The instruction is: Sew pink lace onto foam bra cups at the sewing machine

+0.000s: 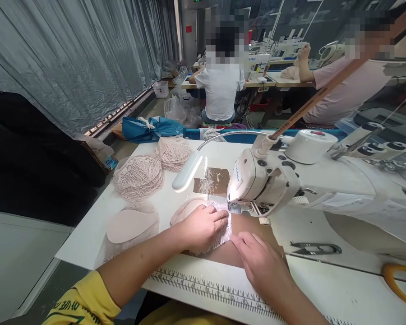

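A yellow sleeve [88, 300] lies nearest, in front of and left of the sewing machine [253, 174]. A ruler strip [213, 291] runs along the front edge of the white worktop [345, 280], on the near side of the machine. The orange-handled scissors [389, 282] lie at the far right, in front of the machine's body, and the thread snips [316, 248] lie closer to its needle end. Just in front of the needle, the right hand [257, 255] is nearly closed, thumb and fingertips pinching the edge of a white lace piece [218, 241]. The left hand [205, 225], left of the needle, lies palm down with fingers together and slightly bent, pressing on the lace; whether it also grips cannot be told. The lace reaches up to the needle area, over a brown sheet [260, 230].

Left of the machine lies a smooth beige pad [131, 225] on sheer fabric. Beyond it are a larger stack of lace cups [140, 176] and a smaller stack [172, 153], with a white lamp [187, 174] between them and the machine head. Past the machine, a blue bundle [152, 128] sits to the left, and a co-worker in a white shirt [221, 92] sits behind.
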The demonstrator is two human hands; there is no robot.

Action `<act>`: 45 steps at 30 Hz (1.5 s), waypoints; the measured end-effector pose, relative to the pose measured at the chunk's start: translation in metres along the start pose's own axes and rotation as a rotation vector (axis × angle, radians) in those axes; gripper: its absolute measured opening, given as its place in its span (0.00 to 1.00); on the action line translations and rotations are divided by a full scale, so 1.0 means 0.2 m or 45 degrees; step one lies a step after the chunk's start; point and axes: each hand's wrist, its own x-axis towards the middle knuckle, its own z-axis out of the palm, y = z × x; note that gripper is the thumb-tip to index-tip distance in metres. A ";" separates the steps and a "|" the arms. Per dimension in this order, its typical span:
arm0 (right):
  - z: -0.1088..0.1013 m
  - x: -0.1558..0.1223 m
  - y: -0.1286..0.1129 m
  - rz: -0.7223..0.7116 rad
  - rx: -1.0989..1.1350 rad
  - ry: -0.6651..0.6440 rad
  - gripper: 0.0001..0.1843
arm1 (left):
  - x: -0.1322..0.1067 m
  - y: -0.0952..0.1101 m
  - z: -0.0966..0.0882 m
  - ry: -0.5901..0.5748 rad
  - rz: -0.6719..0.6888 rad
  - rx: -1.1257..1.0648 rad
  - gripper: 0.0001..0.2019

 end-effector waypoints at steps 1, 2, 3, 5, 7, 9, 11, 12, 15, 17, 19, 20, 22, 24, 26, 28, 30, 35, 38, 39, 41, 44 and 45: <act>0.00 0.01 0.00 0.006 0.012 -0.023 0.22 | 0.00 -0.01 0.00 -0.007 0.005 0.004 0.23; -0.01 0.02 0.01 0.016 0.019 -0.049 0.22 | 0.01 -0.02 0.00 -0.012 0.009 0.008 0.24; -0.01 0.03 0.02 0.025 0.024 -0.078 0.22 | 0.02 -0.03 0.00 -0.014 0.010 0.013 0.24; 0.00 0.05 0.03 0.043 0.021 -0.119 0.21 | 0.04 -0.05 0.01 -0.008 0.005 0.020 0.23; 0.01 0.08 0.05 0.059 -0.009 -0.121 0.21 | 0.06 -0.08 0.02 -0.005 0.001 0.031 0.23; 0.03 0.09 0.07 0.067 -0.061 -0.120 0.22 | 0.08 -0.10 0.03 -0.003 0.003 0.043 0.23; 0.04 0.11 0.09 0.067 -0.121 -0.115 0.23 | 0.09 -0.12 0.03 0.001 -0.001 0.044 0.23; 0.05 0.12 0.09 0.062 -0.147 -0.105 0.24 | 0.09 -0.13 0.03 0.010 -0.003 0.037 0.23; 0.05 0.12 0.10 0.051 -0.209 -0.022 0.25 | 0.09 -0.13 0.01 0.059 -0.001 0.006 0.20; 0.05 0.12 0.10 0.037 -0.237 0.013 0.24 | 0.07 -0.12 0.01 0.093 0.027 -0.024 0.17; 0.05 0.12 0.10 0.019 -0.262 0.025 0.24 | 0.05 -0.11 0.02 0.114 0.068 -0.062 0.16; 0.05 0.12 0.10 0.010 -0.273 0.026 0.24 | 0.04 -0.10 0.03 0.119 0.083 -0.079 0.16; 0.05 0.12 0.10 -0.002 -0.292 0.018 0.25 | 0.03 -0.10 0.04 0.121 0.092 -0.106 0.17; 0.05 0.13 0.10 -0.005 -0.307 0.013 0.26 | 0.03 -0.11 0.05 0.118 0.082 -0.118 0.17; 0.06 0.13 0.10 0.005 -0.324 0.013 0.27 | 0.04 -0.13 0.05 0.117 0.083 -0.125 0.18; 0.07 0.14 0.11 0.032 -0.350 0.019 0.28 | 0.06 -0.15 0.04 0.127 0.087 -0.136 0.18; 0.08 0.14 0.11 0.068 -0.372 0.025 0.28 | 0.07 -0.17 0.04 0.129 0.085 -0.149 0.18; 0.11 0.13 0.13 0.127 -0.303 0.047 0.28 | 0.10 -0.21 0.04 0.109 0.047 -0.125 0.20; 0.12 0.12 0.14 0.154 -0.241 0.044 0.27 | 0.11 -0.22 0.05 0.109 0.030 -0.119 0.20; 0.12 0.12 0.14 0.165 -0.225 0.039 0.27 | 0.11 -0.22 0.06 0.113 0.029 -0.118 0.20; 0.11 0.12 0.14 0.191 -0.206 0.024 0.27 | 0.11 -0.22 0.06 0.117 0.028 -0.115 0.20; 0.11 0.12 0.14 0.234 -0.207 0.001 0.27 | 0.11 -0.22 0.05 0.119 0.017 -0.102 0.19; 0.11 0.12 0.14 0.243 -0.203 -0.003 0.26 | 0.11 -0.21 0.05 0.120 0.000 -0.093 0.20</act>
